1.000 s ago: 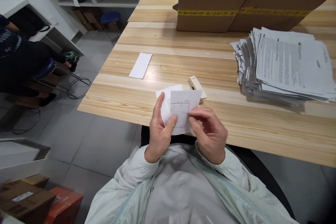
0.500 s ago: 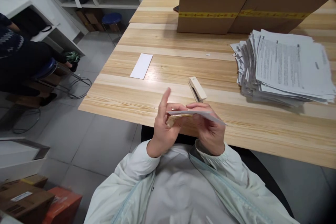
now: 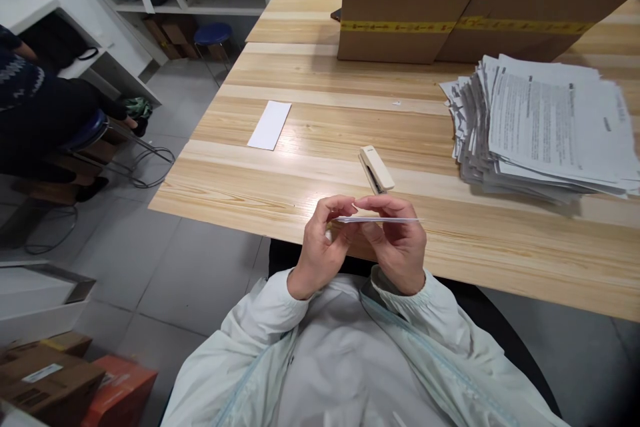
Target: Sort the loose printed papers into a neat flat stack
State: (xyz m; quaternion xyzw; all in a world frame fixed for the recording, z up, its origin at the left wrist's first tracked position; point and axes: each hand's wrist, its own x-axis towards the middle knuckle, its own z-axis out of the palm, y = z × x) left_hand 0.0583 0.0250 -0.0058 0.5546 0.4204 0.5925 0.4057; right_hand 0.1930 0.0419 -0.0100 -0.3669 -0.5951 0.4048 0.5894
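Both hands hold a folded white paper (image 3: 383, 219), seen almost edge-on just above the table's near edge. My left hand (image 3: 323, 247) is closed on its left part, fingers curled over the far side and thumb on the near side. My right hand (image 3: 400, 243) grips it farther right in the same way, and the two hands' fingertips nearly meet. Just beyond my fingers lies a cream stapler (image 3: 377, 169) on the table. A white paper rectangle (image 3: 270, 125) rests flat to the left.
A tall stack of printed sheets (image 3: 555, 127) stands on the right of the wooden table (image 3: 225, 180). Large cardboard boxes (image 3: 395, 20) block the back. To the left, a person (image 3: 30, 100) sits on a stool. Boxes (image 3: 55, 373) are on the floor at lower left.
My left index finger, raised before, has come down onto the paper. The paper has turned from a slight tilt to level and edge-on. The stapler and stack stay put.
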